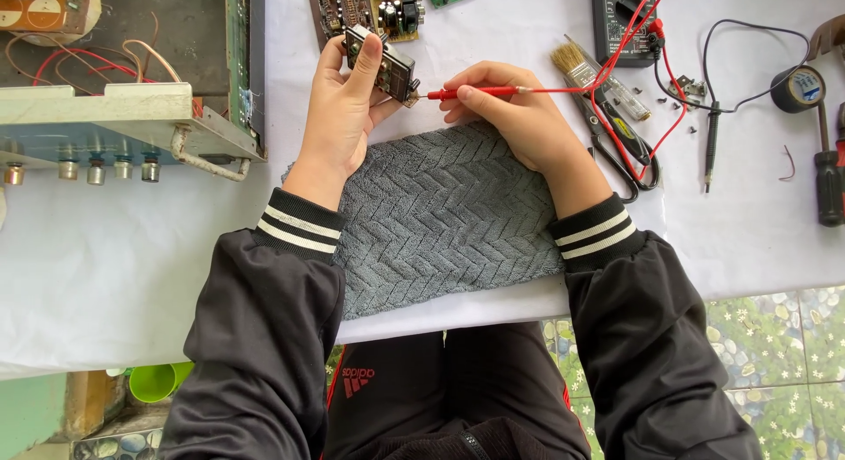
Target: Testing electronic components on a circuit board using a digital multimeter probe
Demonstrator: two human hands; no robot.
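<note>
Presently, the left hand (339,117) holds a small circuit module (381,64) upright, its grip closed with thumb and fingers wrapped around the module's body, just above the 12 o'clock edge of a grey woven towel (436,218) spread on the desk (106,249). The right hand (510,108) pinches a red test probe (471,93) in a closed, pen-like grip; the probe's metal tip touches, or very nearly touches, the module's 3 o'clock side. Its red lead runs toward 2 o'clock to a multimeter (620,24) lying on the desk. The black probe (709,143) lies unused at 3 o'clock, well apart from both hands.

Judged from this arrangement, the probing is in hand but only half set up: one lead is applied, the second rests idle. An opened amplifier chassis (123,108) at 10 o'clock and loose circuit boards (365,7) at 12 o'clock suggest the disassembly is done. A brush (576,64), scissors (616,139) and a screwdriver (827,174) lie at 3 o'clock.
</note>
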